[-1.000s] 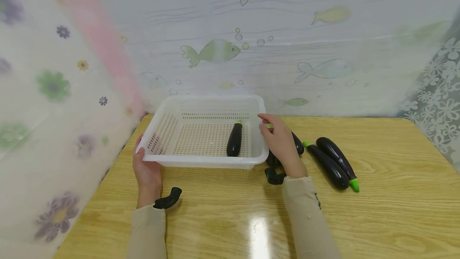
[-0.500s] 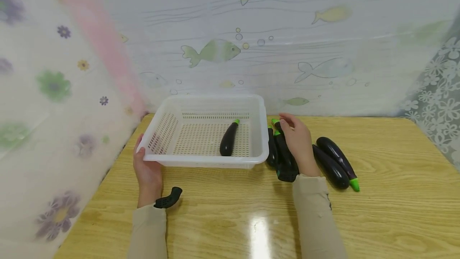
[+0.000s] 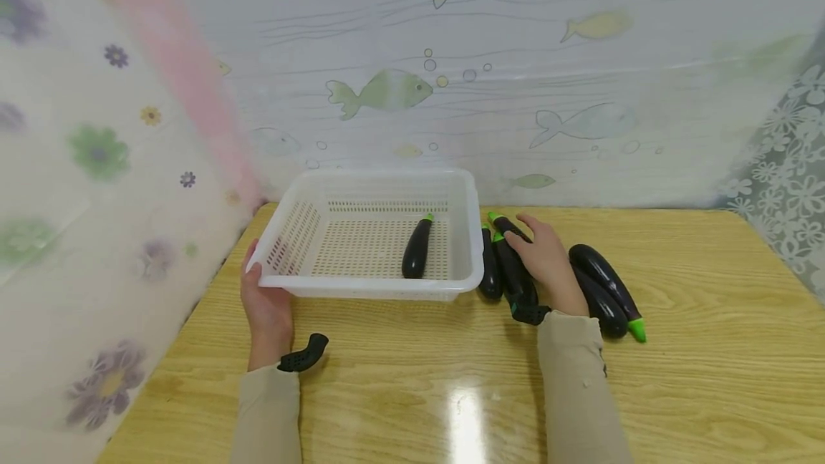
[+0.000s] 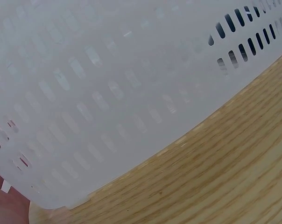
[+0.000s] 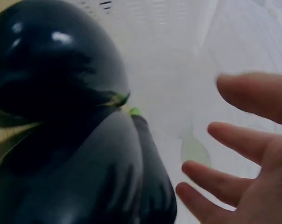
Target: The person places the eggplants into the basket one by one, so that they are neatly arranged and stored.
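Two bare hands work at a yellow wooden table [image 3: 709, 349]. The left hand [image 3: 266, 306] grips the near-left corner of a white perforated plastic basket [image 3: 309, 235], thumb over the rim, fingers hidden beneath; in the left wrist view the basket's slotted wall [image 4: 108, 102] fills most of the picture, standing on the wood grain. One dark purple eggplant with a green stem [image 3: 417, 248] lies inside the basket, towards its right side, stem pointing away from the person.

The right hand [image 3: 548, 263] rests palm-down just right of the basket, fingers straight and slightly spread, gripping nothing. It lies over a cluster of glossy dark eggplants: its fingertips touch the middle eggplant [image 3: 512, 267], whose green stem shows just beyond them. A second eggplant [image 3: 488, 267] lies between that one and the basket wall, beside the hand. Two more eggplants [image 3: 606, 285] lie just right of the hand, partly under the wrist, with a green tip pointing towards the person. In the right wrist view the shiny dark eggplant skin [image 5: 61, 116] looms close under the outstretched fingers [image 5: 234, 135].
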A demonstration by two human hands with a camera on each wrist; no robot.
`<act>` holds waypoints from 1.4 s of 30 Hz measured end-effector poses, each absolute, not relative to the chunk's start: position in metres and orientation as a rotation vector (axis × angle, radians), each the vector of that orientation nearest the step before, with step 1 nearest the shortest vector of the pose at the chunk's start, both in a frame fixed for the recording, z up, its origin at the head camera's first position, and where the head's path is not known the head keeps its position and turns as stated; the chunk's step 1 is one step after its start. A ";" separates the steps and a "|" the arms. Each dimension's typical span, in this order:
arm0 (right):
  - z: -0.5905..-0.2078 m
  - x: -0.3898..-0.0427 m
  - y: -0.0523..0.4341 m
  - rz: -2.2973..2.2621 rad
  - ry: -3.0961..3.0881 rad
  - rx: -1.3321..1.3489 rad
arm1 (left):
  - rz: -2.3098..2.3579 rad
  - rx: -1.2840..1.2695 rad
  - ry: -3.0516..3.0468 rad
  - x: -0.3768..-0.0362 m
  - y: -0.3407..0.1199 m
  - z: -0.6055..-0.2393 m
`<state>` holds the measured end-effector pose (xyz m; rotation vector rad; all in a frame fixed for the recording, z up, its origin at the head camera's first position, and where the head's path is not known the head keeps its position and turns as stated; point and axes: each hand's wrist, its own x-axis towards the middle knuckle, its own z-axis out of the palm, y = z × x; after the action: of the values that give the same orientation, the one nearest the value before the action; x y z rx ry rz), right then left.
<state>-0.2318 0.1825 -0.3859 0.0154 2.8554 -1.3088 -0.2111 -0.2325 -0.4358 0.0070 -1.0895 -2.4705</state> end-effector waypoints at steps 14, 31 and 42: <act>-0.401 -0.237 0.181 -1.043 2.753 0.055 | -2.451 -0.032 -1.110 -0.210 -0.230 -0.431; -0.397 -0.232 0.182 -1.223 2.840 0.207 | -2.441 -0.020 -1.129 -0.209 -0.229 -0.433; -0.389 -0.226 0.179 -1.494 2.765 0.372 | -2.434 0.001 -1.140 -0.208 -0.229 -0.432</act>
<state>-0.2261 0.1794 -0.3887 0.3720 2.7649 -1.4939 -0.2077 -0.2288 -0.4319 0.0007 -1.1405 -2.4342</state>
